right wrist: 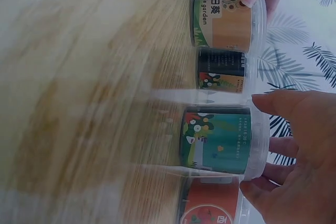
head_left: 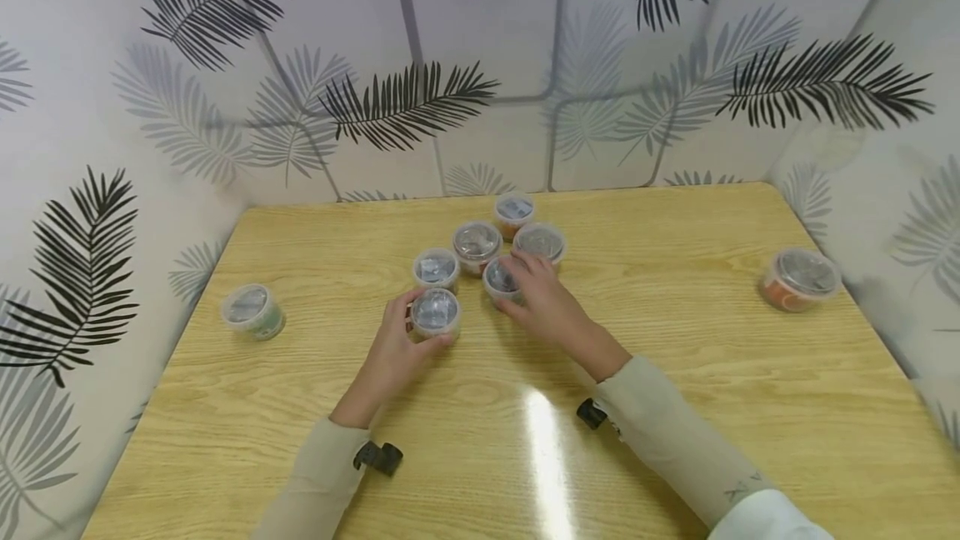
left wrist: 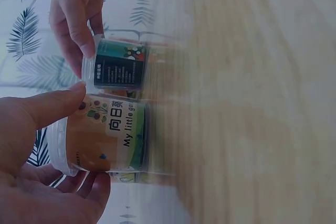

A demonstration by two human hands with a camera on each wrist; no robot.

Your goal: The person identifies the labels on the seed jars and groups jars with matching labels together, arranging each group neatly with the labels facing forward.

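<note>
My left hand grips a small round plastic tub with a clear lid, thumb on the near side and fingers round the far left. In the left wrist view this tub's label is orange and green, reading "My little gar…". My right hand holds a second lidded tub by its rim, partly covering its lid in the head view. Teal label paper with flower drawings wraps that one. Both tubs stand upright on the table, a small gap between them.
Behind the held tubs cluster several similar ones, among them a tub, a wider one and one at the back. A green-labelled tub stands far left, an orange-labelled tub far right. Leaf-patterned cloth borders the wooden table.
</note>
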